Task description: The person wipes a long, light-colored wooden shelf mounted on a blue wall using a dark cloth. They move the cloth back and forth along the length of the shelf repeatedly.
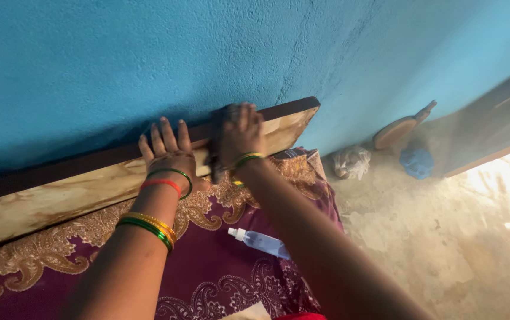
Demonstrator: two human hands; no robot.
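Here, my left hand (169, 155) lies flat, fingers spread, on the glossy marbled-wood headboard (59, 198) against the rough blue wall (148, 53); my right hand (240, 135) clutches a dark crumpled cloth (216, 155) pressed to the board. A clear plastic spray bottle (261, 242) lies on the maroon paisley bedspread (207, 266).

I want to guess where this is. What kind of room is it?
Probably a bedroom at home: a bed's wooden headboard against a blue wall, and a maroon patterned bedspread.
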